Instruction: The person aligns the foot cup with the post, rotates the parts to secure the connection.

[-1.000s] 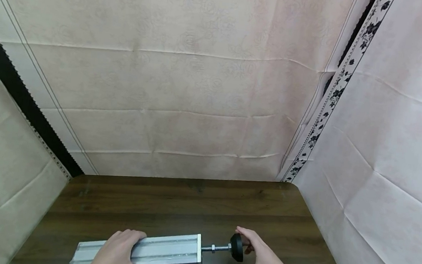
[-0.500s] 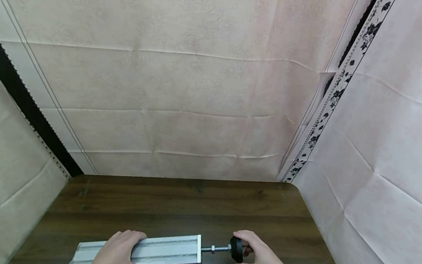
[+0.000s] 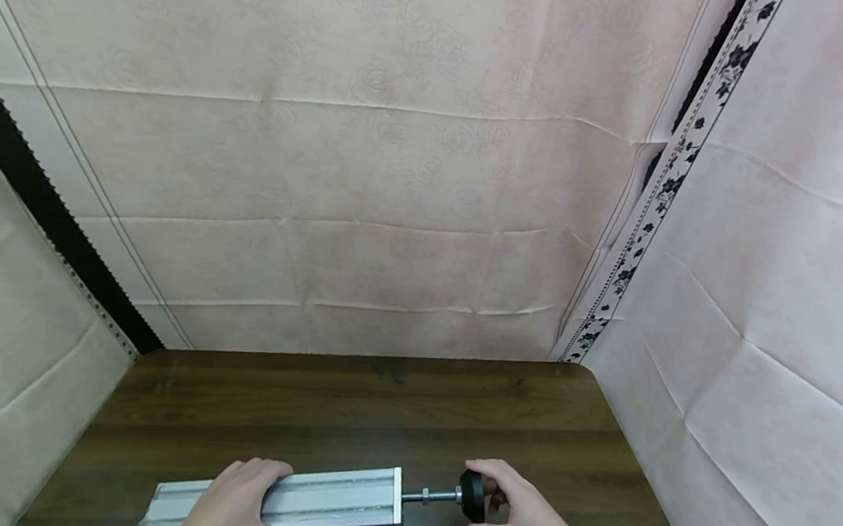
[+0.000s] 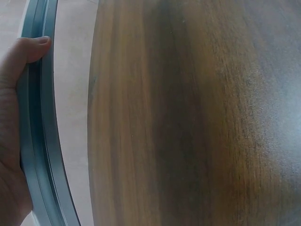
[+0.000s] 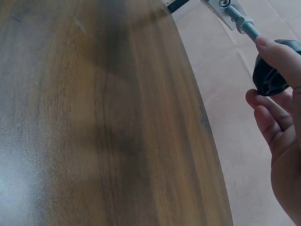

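Observation:
A silver aluminium profile (image 3: 341, 498) with lengthwise grooves lies slanted across the lower part of the head view. My left hand (image 3: 242, 502) grips it around its middle; in the left wrist view the thumb (image 4: 35, 48) lies over a groove of the profile (image 4: 44, 127). From the profile's right end plate a threaded rod with a nut (image 3: 426, 495) sticks out. The rod carries a black round levelling foot (image 3: 472, 495). My right hand (image 3: 527, 519) pinches that foot by its rim between fingers and thumb; the right wrist view shows the foot's ribbed underside (image 5: 273, 80).
A dark brown wood-grain table (image 3: 363, 412) lies beneath the hands. Pale patterned cloth (image 3: 396, 211) hangs behind it, with more cloth panels on the left (image 3: 23, 345) and right (image 3: 777, 327).
My right hand's fingers have closed in from a wide spread onto the black foot's rim. The left hand and profile have stayed in place.

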### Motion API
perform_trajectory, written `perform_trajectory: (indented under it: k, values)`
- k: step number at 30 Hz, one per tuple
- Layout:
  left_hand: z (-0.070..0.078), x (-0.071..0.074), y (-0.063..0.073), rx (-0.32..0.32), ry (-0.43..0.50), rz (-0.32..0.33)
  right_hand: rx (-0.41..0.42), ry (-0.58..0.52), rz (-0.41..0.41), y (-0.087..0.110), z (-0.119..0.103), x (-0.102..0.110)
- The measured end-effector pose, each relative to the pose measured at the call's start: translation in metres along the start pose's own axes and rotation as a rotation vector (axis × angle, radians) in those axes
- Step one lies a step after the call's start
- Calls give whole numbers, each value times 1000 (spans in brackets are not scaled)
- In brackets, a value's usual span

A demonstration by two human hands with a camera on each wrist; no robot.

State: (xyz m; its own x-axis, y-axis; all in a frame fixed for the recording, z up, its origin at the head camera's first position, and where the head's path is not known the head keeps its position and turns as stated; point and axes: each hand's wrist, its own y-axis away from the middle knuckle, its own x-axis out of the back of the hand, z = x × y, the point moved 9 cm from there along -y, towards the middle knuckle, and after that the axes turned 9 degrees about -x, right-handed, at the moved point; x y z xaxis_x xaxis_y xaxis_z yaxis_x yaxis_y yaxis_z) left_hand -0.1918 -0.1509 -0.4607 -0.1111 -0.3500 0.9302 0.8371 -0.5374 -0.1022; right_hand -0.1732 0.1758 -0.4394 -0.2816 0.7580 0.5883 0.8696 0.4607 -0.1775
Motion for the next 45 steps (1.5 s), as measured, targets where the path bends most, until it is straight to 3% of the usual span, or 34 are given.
perform_trajectory:
  k: [14,26,36,45]
  values:
    - [0,1,0,7,16,-3,-147,-68,-53,-1,10,-1]
    - [1,3,0,-2,3,7,-176,-72,-42,-3,11,-2]
    - [1,3,1,19,29,-4,-135,-118,-30,-4,8,0]
    - [2,3,1,11,25,-2,-154,-101,-31,-5,-11,3]
